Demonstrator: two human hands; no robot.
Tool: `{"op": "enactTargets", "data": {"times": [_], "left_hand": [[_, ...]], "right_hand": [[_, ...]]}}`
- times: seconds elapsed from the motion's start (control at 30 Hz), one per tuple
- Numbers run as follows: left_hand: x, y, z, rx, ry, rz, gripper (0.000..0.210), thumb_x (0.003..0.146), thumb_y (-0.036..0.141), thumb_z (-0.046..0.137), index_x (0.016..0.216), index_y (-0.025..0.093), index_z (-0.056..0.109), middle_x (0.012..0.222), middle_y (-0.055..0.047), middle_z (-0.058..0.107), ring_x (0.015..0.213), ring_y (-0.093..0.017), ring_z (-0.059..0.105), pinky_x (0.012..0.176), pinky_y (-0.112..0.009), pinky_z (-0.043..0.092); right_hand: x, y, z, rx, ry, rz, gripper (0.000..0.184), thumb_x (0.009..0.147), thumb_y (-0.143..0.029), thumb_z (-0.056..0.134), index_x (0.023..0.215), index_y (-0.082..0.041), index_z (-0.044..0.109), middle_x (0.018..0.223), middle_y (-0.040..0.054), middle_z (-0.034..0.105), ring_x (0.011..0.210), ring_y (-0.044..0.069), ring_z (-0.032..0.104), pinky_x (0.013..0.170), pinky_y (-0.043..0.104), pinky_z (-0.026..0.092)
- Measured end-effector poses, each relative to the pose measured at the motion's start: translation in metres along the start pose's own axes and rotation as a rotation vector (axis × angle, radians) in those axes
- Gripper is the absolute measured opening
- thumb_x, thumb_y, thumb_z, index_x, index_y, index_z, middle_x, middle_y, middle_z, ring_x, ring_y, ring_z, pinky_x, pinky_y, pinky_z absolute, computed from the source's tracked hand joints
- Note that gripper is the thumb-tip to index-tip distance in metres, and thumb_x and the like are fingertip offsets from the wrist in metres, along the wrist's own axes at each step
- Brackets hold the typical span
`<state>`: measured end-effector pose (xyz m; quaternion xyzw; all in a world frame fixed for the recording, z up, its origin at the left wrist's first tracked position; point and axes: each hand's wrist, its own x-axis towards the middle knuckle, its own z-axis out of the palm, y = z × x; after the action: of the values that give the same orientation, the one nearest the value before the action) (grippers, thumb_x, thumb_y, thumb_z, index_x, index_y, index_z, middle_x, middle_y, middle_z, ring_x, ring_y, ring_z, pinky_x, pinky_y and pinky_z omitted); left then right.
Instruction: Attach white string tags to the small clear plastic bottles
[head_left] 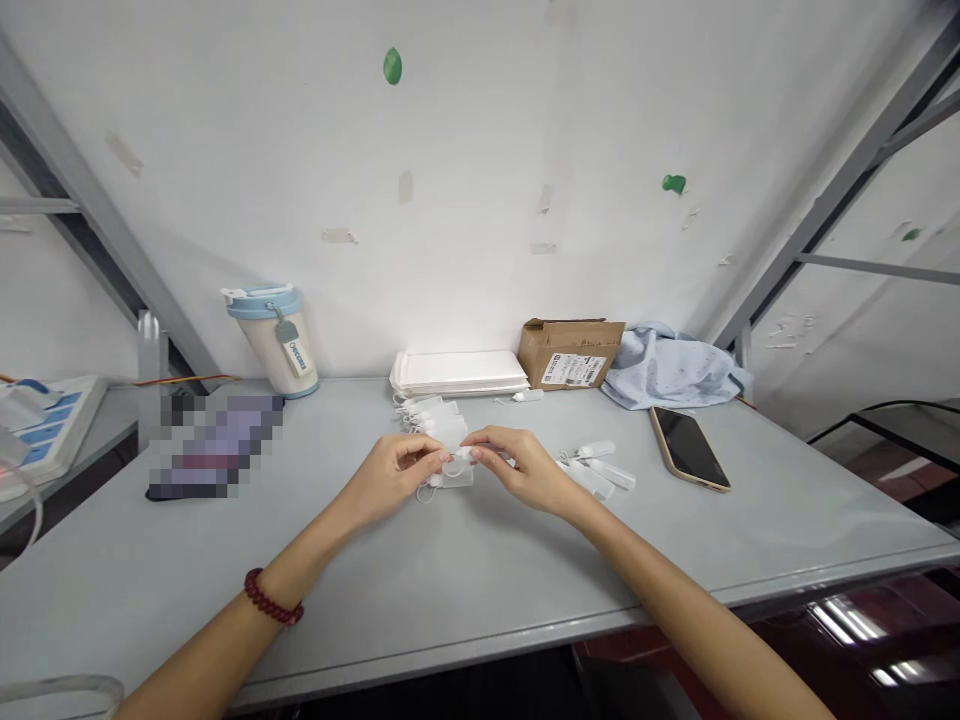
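Note:
In the middle of the desk, my left hand (397, 468) and my right hand (521, 468) meet fingertip to fingertip, each closed in a pinch. Between them is a small white piece with a thin string loop (462, 456); my fingers cover much of it. Under and behind my fingertips lies a group of flat, translucent plastic sleeves with white string loops (448, 428). To the right of my right hand, several similar translucent sleeves (600, 470) lie loose on the desk. A single one (528, 396) rests farther back, by the cardboard box.
Along the wall stand a blue-lidded tumbler (274, 340), a stack of white envelopes (461, 371), an opened cardboard box (571, 352) and a crumpled light-blue cloth (671, 365). A phone (690, 447) lies on the right, a pixelated purple object (221, 445) on the left. A power strip (52, 430) sits far left.

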<state>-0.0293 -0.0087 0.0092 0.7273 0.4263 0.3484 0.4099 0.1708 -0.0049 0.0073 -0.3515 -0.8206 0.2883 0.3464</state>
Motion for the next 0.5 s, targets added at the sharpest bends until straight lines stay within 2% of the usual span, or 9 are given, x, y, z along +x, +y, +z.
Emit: {"op": "enactTargets", "data": {"times": [0.23, 0.5], "left_hand": [[-0.0008, -0.0017, 0.0023, -0.044, -0.023, -0.031, 0.024, 0.079, 0.033, 0.054, 0.071, 0.014, 0.065, 0.063, -0.001, 0.058, 0.060, -0.012, 0.049, 0.055, -0.022, 0.038], [-0.0012, -0.0020, 0.0032, -0.036, -0.013, -0.045, 0.020, 0.078, 0.034, 0.057, 0.075, 0.016, 0.067, 0.072, -0.002, 0.065, 0.065, -0.013, 0.053, 0.058, -0.023, 0.040]], "right_hand": [[-0.0024, 0.0008, 0.0010, -0.063, -0.008, -0.012, 0.023, 0.091, -0.025, 0.043, 0.097, -0.016, 0.063, 0.086, 0.0042, 0.067, 0.069, 0.013, 0.056, 0.061, 0.024, 0.041], [-0.0035, 0.0001, 0.0024, -0.048, -0.017, -0.004, 0.022, 0.091, -0.024, 0.043, 0.098, -0.016, 0.062, 0.088, 0.0042, 0.066, 0.072, 0.013, 0.057, 0.063, 0.023, 0.041]]}}
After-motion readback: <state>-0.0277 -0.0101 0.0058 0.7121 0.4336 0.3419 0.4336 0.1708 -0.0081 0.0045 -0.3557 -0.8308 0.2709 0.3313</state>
